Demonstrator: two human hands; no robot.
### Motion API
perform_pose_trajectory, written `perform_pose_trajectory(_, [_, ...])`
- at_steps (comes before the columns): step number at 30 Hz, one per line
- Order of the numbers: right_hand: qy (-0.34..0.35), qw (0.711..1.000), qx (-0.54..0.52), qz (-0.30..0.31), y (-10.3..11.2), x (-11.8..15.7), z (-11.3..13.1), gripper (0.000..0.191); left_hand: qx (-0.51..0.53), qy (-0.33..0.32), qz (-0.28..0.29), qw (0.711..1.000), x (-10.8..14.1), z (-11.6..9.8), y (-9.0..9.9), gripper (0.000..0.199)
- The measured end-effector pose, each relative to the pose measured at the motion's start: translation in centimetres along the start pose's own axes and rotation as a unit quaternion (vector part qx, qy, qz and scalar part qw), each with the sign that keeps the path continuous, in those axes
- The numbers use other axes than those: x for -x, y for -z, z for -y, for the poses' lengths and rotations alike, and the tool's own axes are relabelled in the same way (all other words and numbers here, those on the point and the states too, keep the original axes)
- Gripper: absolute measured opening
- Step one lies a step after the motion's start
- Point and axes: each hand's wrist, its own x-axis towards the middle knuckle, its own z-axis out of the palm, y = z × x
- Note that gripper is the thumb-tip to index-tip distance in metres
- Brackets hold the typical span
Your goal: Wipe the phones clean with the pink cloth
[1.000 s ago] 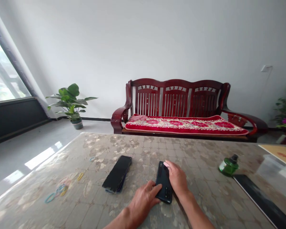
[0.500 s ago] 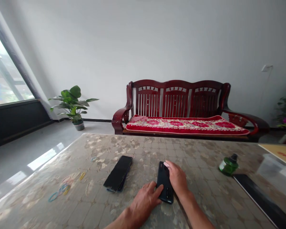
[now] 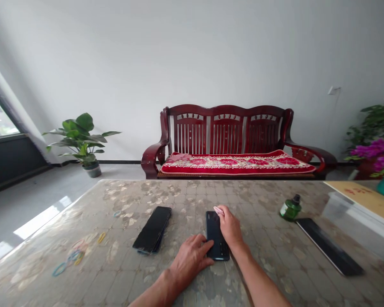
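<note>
A dark blue smartphone [image 3: 213,230] lies back side up on the tabletop, its camera strip toward me. My left hand [image 3: 192,256] grips the phone's near left edge, the thumb resting on its back. Pinched in the fingers of my right hand [image 3: 230,228] is a small pinkish-white piece [image 3: 218,210], over the phone's far right corner; I cannot make out whether it is cloth or paper. Left of my hands, a stack of phones [image 3: 152,229] has a black screen facing up.
A green bottle [image 3: 290,208] with a black cap stands at right, near a long black flat object [image 3: 329,245] and a clear plastic box [image 3: 355,221]. Coloured rubber bands [image 3: 74,256] lie at left. Beyond the patterned table [image 3: 121,281] is a wooden bench [image 3: 227,132].
My view has turned to the right, so things appear further left. My right hand has slid toward the phone's far end, and more of the pinkish-white piece shows.
</note>
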Motion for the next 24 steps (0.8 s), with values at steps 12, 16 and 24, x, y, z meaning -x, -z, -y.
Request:
perform_pose_trajectory(12, [0.126, 0.989, 0.07, 0.027, 0.9, 0.2, 1.0, 0.029, 0.05, -0.023, -0.037, 0.998, 0.1, 0.3, 0.5, 0.036])
perform_pose_trajectory(16, [0.128, 0.986, 0.092, 0.047, 1.1, 0.2, 1.4, 0.029, 0.077, -0.03, -0.021, 0.996, 0.3, 0.4, 0.7, 0.035])
perform_pose_trajectory(24, [0.124, 0.987, 0.076, 0.067, 1.2, 0.5, 1.1, 0.028, 0.099, -0.037, -0.018, 0.994, 0.2, 0.7, 0.2, 0.035])
